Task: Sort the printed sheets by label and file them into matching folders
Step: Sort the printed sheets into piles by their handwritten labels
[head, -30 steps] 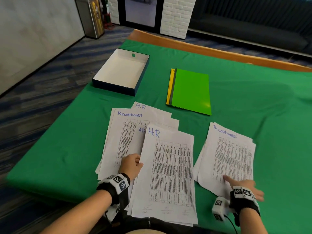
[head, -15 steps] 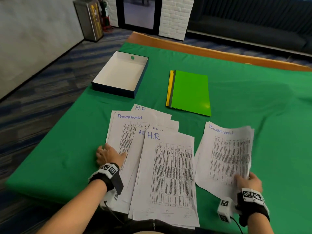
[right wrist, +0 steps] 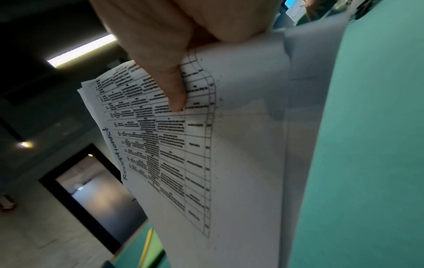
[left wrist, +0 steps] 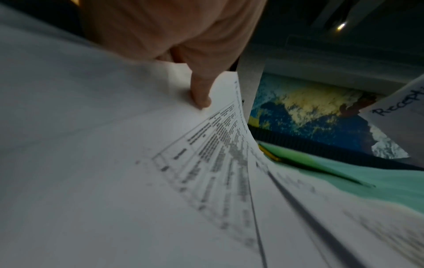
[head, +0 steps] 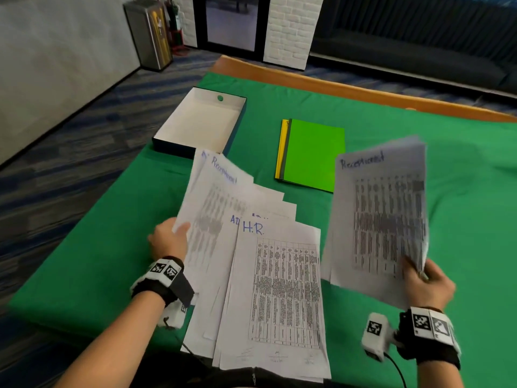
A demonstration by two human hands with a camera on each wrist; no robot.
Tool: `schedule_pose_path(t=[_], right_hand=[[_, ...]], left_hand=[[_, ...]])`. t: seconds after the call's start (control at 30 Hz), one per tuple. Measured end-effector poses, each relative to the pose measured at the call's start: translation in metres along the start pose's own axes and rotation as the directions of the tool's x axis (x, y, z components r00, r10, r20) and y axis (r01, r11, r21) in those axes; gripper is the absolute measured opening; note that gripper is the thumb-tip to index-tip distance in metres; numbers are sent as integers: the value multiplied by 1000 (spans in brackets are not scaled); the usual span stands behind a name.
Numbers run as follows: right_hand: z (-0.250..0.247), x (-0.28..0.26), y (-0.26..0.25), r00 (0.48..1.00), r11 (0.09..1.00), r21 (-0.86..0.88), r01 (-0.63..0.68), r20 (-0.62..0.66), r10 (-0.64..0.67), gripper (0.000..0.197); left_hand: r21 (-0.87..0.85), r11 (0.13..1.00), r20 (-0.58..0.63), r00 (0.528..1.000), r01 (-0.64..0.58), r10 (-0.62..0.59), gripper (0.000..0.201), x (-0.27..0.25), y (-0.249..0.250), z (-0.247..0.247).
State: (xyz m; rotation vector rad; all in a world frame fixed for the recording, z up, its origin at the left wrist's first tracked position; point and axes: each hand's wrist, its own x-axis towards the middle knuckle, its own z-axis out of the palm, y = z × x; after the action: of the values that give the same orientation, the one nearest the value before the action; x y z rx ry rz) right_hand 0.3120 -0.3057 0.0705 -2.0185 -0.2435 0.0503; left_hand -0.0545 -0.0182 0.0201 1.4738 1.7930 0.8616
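Observation:
My right hand (head: 422, 278) pinches the near edge of a small stack of sheets marked "Receptionist" (head: 380, 217) and holds it raised off the green cloth; the right wrist view shows the thumb on this stack (right wrist: 206, 145). My left hand (head: 170, 236) grips the left edge of another "Receptionist" sheet (head: 212, 197), lifted from the fanned pile; its thumb presses the page (left wrist: 160, 163). An "H.R." sheet (head: 282, 292) lies on top of the pile near me. A green folder (head: 313, 155) lies farther out on a yellow and a dark one.
An open, white-lined box (head: 201, 121) stands at the back left on the green cloth (head: 461, 191). The table's wooden edge (head: 335, 85) runs along the far side. A metal bin (head: 148, 32) stands on the floor beyond.
The right hand has gripped the right-hand Receptionist stack and raised it off the cloth. The left hand has moved to the pile's left edge and lifted the Receptionist sheet.

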Motion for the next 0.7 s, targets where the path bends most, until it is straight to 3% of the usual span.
schedule_pose_path(t=[0.1, 0.17, 0.27, 0.37, 0.47, 0.53, 0.63, 0.7], right_hand=[[2, 1, -21, 996, 986, 142, 84, -17, -82, 32], [10, -6, -33, 997, 973, 221, 72, 3, -75, 27], [25, -27, -39, 988, 968, 247, -45, 155, 6, 24], [45, -59, -34, 904, 956, 142, -258, 384, 187, 20], [68, -86, -15, 806, 930, -15, -366, 495, 325, 20], [80, -95, 2, 778, 927, -158, -339, 507, 371, 13], [83, -92, 25, 833, 909, -387, -157, 443, 332, 28], [73, -84, 33, 899, 905, -415, -94, 356, 257, 33]], left_hand=[[-38, 988, -129, 981, -150, 144, 33, 6, 34, -20], [-89, 955, -234, 938, -283, 256, 37, 3, 62, -37], [-99, 888, -361, 848, -449, 388, 32, -13, 99, -61], [-134, 845, -397, 809, -518, 434, 30, -23, 118, -74], [-146, 847, -378, 820, -511, 430, 27, -24, 116, -72], [-156, 865, -350, 845, -477, 404, 28, -26, 109, -68], [-187, 888, -279, 889, -421, 362, 23, -27, 94, -60], [-179, 892, -260, 894, -416, 365, 21, -26, 87, -59]])
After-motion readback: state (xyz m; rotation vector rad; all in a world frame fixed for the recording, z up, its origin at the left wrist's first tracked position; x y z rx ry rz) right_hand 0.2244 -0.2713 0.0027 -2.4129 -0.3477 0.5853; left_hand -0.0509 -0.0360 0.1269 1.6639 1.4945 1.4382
